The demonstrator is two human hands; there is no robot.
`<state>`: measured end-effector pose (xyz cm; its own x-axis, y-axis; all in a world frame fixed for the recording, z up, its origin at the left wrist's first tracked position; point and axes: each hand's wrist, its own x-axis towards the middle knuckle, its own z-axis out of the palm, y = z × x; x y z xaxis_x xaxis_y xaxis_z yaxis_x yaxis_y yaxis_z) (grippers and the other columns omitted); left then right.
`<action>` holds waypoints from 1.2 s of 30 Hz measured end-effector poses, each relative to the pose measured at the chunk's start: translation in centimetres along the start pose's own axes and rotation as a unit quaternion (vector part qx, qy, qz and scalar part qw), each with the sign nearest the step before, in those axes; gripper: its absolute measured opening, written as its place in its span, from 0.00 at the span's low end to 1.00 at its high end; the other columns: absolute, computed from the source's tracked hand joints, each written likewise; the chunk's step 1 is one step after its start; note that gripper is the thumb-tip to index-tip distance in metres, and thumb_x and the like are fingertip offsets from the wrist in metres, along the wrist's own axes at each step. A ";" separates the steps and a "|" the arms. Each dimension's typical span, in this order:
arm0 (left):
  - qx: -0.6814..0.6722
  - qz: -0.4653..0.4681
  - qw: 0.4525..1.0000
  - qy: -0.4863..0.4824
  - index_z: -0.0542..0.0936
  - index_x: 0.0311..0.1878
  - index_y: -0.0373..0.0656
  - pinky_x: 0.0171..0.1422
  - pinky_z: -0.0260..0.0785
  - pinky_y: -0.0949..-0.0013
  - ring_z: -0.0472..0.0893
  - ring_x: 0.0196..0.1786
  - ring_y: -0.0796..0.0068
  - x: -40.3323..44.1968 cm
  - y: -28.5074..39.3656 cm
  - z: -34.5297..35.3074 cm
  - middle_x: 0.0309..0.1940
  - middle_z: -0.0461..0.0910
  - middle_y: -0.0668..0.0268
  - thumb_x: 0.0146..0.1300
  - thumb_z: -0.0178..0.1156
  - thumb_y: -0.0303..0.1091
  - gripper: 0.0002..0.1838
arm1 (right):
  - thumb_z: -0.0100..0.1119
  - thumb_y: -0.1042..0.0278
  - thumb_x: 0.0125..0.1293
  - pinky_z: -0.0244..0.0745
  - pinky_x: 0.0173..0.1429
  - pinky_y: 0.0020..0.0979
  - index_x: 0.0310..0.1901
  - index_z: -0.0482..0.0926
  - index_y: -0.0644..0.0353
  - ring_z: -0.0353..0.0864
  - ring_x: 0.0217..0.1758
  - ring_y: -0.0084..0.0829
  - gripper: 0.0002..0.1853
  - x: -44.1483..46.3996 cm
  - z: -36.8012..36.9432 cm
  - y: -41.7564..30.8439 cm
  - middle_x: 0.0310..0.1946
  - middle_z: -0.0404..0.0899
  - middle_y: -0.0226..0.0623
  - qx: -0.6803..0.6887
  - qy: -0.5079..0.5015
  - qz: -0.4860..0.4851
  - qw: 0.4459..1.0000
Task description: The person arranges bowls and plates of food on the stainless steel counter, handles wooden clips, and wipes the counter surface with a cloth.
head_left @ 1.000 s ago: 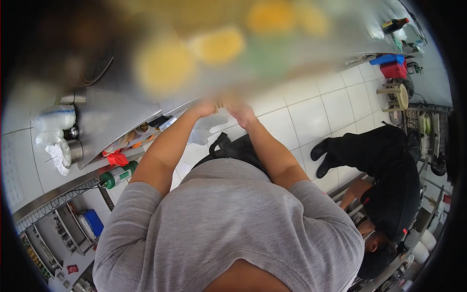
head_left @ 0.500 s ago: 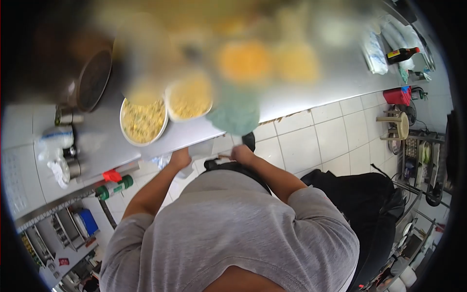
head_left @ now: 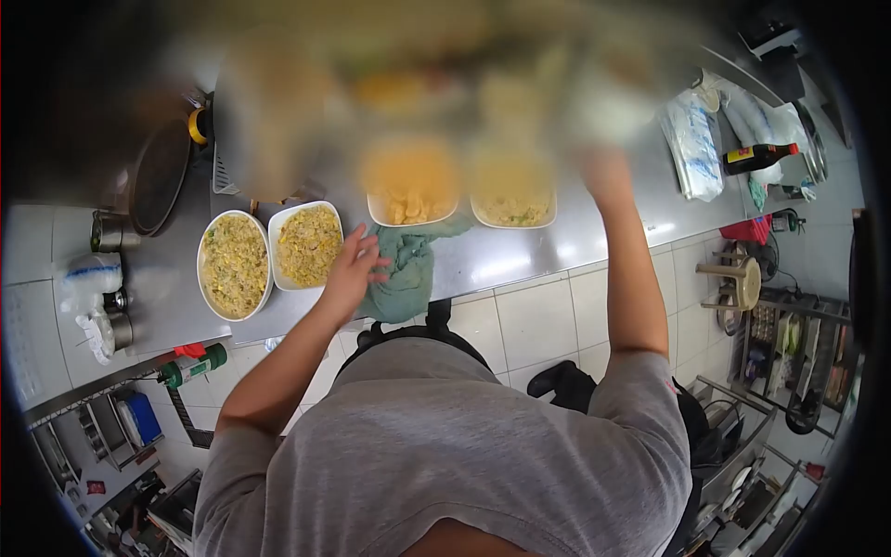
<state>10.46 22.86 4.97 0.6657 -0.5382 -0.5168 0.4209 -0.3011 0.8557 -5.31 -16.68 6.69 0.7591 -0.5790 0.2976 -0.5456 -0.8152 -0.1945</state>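
Over the steel counter, my left hand [head_left: 351, 271] has its fingers apart, between a squarish white bowl of yellow rice [head_left: 309, 246] and a crumpled green cloth [head_left: 404, 274]. An oval bowl of similar rice [head_left: 235, 265] stands at the left. Behind the cloth is a bowl of orange-yellow food [head_left: 411, 200], partly blurred. Another rice bowl [head_left: 515, 206] stands to its right. My right hand [head_left: 605, 172] reaches to the back right, beside a whitish blurred shape; its fingers are smeared and what they touch is hidden.
Plastic bags [head_left: 691, 148] and a dark bottle with a red cap [head_left: 759, 158] lie at the counter's right. A dark round pan [head_left: 161, 176] is at the left. A beige stool [head_left: 745, 282] stands beyond. Behind me at the right, a person's dark boot [head_left: 561, 381] shows.
Both hands have risen from in front of my waist to over the counter, the left opening near the cloth, the right reaching far right. More of the counter and bowls shows.
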 end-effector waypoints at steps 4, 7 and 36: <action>-0.116 -0.065 0.991 -0.022 0.64 0.62 0.33 0.49 0.75 0.66 0.79 0.49 0.60 5.6 0.6 2.0 0.52 0.74 0.52 0.67 0.49 0.31 0.22 | 0.61 0.65 0.55 0.72 0.48 0.44 0.31 0.78 0.64 0.77 0.42 0.49 0.10 2.2 1.5 -0.5 0.35 0.79 0.49 0.006 -0.057 -0.051 0.997; -0.138 -0.043 0.987 -0.066 0.65 0.59 0.33 0.47 0.75 0.67 0.81 0.45 0.61 8.7 -0.7 0.5 0.47 0.77 0.52 0.64 0.48 0.28 0.21 | 0.64 0.58 0.56 0.71 0.55 0.39 0.46 0.77 0.70 0.77 0.51 0.46 0.23 1.7 3.5 2.3 0.45 0.79 0.53 0.134 -0.067 0.041 0.988; -0.067 -0.030 0.984 0.162 0.74 0.32 0.37 0.15 0.48 0.80 0.62 0.15 0.85 -9.9 5.7 -27.0 0.19 0.73 0.67 0.58 0.50 0.29 0.06 | 0.45 0.77 0.61 0.78 0.27 0.25 0.49 0.74 0.73 0.81 0.24 0.29 0.16 -9.1 -7.6 -23.5 0.30 0.81 0.45 0.489 -0.403 0.192 0.750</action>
<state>22.96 47.74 14.24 0.7893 -0.2376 -0.5662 0.5283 -0.2069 0.8234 -2.09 7.82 15.61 0.7964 -0.2737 -0.5393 -0.5558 0.0201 -0.8311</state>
